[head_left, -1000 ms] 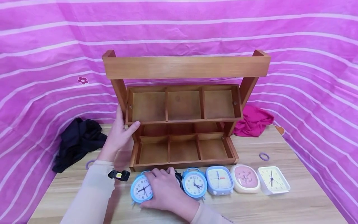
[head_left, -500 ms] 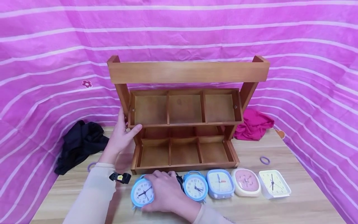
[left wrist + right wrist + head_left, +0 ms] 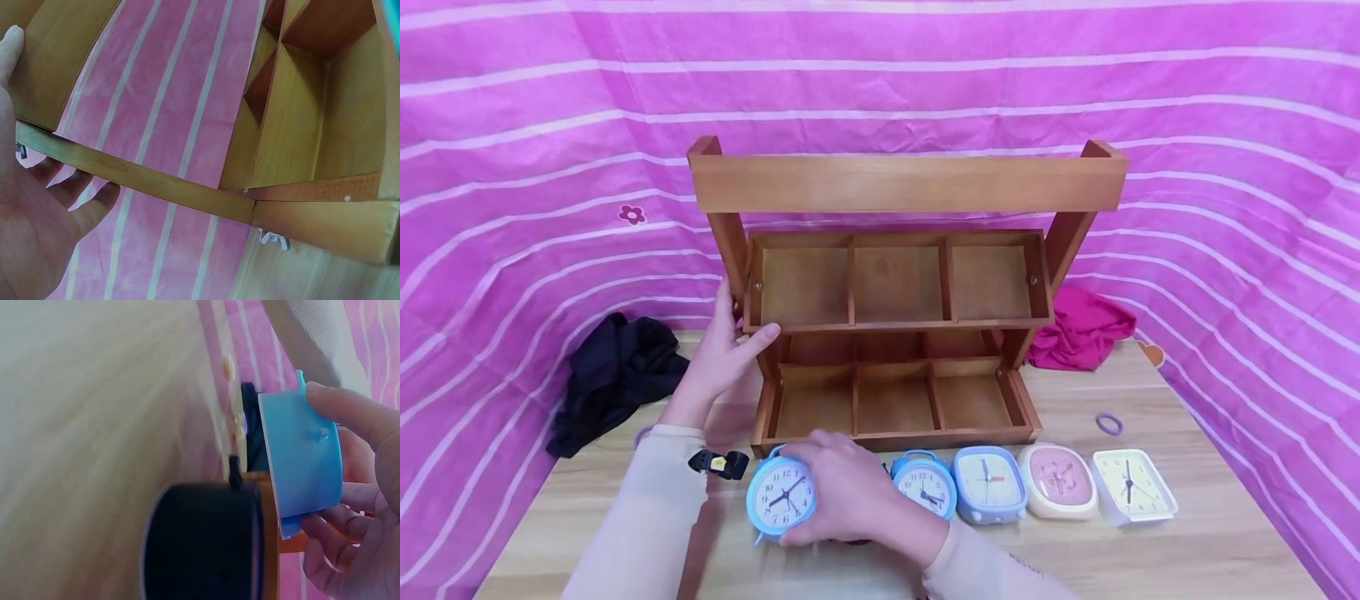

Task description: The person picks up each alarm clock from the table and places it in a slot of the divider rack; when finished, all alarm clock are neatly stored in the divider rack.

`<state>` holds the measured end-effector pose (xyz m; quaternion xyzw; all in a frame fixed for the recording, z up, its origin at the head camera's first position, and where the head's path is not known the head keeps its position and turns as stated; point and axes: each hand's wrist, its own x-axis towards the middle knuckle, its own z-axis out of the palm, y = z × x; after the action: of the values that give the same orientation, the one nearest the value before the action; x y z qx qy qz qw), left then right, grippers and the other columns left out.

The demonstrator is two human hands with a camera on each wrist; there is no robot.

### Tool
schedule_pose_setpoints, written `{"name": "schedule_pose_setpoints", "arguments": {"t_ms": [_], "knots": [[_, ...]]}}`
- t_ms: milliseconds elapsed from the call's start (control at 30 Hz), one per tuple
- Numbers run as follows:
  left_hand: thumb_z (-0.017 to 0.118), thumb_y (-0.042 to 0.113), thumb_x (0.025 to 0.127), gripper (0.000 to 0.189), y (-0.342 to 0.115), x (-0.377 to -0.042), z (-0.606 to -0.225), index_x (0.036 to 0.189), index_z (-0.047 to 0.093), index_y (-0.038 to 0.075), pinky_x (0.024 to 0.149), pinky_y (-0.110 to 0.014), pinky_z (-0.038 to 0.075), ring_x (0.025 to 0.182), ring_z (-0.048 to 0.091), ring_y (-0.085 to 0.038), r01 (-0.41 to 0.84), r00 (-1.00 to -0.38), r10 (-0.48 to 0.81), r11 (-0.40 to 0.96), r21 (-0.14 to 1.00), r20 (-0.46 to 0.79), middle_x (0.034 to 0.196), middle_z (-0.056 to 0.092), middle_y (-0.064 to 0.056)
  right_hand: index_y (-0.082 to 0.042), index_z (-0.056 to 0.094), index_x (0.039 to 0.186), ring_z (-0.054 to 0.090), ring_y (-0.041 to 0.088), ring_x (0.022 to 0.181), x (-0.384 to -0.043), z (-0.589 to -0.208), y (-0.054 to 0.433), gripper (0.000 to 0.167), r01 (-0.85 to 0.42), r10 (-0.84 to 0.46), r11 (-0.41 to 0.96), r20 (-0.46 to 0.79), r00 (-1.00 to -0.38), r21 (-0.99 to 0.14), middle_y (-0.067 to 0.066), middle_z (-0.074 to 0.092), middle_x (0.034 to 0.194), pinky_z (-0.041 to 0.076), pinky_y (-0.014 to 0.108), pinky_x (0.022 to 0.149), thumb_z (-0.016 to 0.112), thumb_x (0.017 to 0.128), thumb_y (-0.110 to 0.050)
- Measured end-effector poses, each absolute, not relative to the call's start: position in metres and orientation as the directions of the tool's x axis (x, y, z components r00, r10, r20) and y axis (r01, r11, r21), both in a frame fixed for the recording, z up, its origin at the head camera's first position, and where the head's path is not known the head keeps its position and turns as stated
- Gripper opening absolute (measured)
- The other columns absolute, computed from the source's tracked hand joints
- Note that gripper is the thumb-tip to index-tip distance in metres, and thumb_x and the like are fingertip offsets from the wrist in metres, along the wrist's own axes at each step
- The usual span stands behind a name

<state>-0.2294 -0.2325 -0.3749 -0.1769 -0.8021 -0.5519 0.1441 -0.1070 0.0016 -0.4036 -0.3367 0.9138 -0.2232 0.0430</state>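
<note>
Seemingly early: holding a light-blue alarm clock [image 3: 780, 497] in the right grip [image 3: 842, 492], the wooden rack [image 3: 910, 185] in the left grip [image 3: 721, 357], with other clocks [image 3: 989, 485] unracked along the near bench [image 3: 1217, 554].

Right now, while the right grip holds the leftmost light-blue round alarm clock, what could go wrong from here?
The light-blue round alarm clock could slip, since the right grip holds it only by its outer casing.
It might also bump the black round clock close beside it, which the right grip mostly hides in the head view.
And the brown wooden shelf could shift if the left grip, at its side post, pushes too hard.
</note>
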Motion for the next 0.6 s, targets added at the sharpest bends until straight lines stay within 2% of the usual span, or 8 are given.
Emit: {"name": "schedule_pose_setpoints", "arguments": {"t_ms": [100, 300, 600], "knots": [[0.073, 0.018, 0.097, 0.096, -0.232, -0.231, -0.372, 0.166, 0.008, 0.031, 0.113, -0.068, 0.038, 0.142, 0.044, -0.043, 0.437, -0.899, 0.131, 0.320, 0.840, 0.418, 0.161, 0.036, -0.019, -0.025, 0.065, 0.140, 0.053, 0.006, 0.102, -0.116, -0.398, 0.005, 0.089, -0.576, -0.626, 0.668, 0.063, -0.777, -0.471, -0.013, 0.060, 0.111, 0.049, 0.021, 0.079, 0.096, 0.063, -0.058], [0.073, 0.017, 0.098, 0.097, -0.232, -0.231, -0.372, 0.166, 0.006, 0.032, 0.111, -0.069, 0.039, 0.143, 0.042, -0.043, 0.425, -0.905, 0.139, 0.319, 0.847, 0.402, 0.162, 0.034, -0.018, -0.022, 0.064, 0.142, 0.054, 0.011, 0.108, -0.134, -0.387, 0.015, 0.088, -0.515, -0.586, 0.654, 0.059, -0.808, -0.555, -0.009, 0.060, 0.116, 0.053, 0.026, 0.083, 0.097, 0.066, -0.052], [0.072, 0.013, 0.098, 0.097, -0.234, -0.232, -0.372, 0.166, 0.006, 0.034, 0.113, -0.067, 0.038, 0.144, 0.041, -0.041, 0.439, -0.898, 0.150, 0.283, 0.853, 0.413, 0.163, 0.032, -0.016, -0.020, 0.063, 0.144, 0.055, 0.014, 0.111, -0.170, -0.377, 0.017, 0.088, -0.502, -0.550, 0.665, 0.091, -0.830, -0.552, -0.002, 0.061, 0.125, 0.056, 0.029, 0.087, 0.098, 0.068, -0.046]]}}
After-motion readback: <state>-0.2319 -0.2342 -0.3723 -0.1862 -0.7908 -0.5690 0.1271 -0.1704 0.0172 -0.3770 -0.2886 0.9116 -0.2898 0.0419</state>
